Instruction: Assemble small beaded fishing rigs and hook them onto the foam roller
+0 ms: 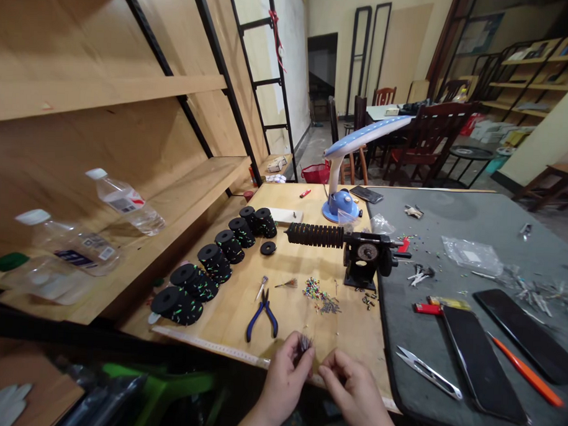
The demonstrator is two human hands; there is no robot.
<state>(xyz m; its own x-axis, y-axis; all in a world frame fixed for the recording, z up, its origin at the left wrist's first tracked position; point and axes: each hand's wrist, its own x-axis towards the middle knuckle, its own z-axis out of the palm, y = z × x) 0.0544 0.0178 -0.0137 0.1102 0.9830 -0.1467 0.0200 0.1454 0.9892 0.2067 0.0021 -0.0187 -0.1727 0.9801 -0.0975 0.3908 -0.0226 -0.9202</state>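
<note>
At the front edge of the wooden table, my left hand [288,371] pinches a small tuft of thin, dark strands [305,343] that fans out above the fingertips. Just beside it, my right hand [350,380] has thumb and fingers pressed together; whatever is between them is too small to make out. Blue-handled pliers [262,318] lie with handles spread, left of my hands. Beyond the fingers are a pile of coloured beads [312,287] and a heap of small grey metal pieces [330,303]. A similar bundle of strands [288,283] lies behind the pliers.
A black hand-cranked device [364,256] carries a row of discs on its shaft. Black foam spools [178,304] line the left side. A blue lamp [340,205] stands behind. On the grey mat [415,329] are thread snips [430,372], phones [479,363] and an orange-handled tool [527,370].
</note>
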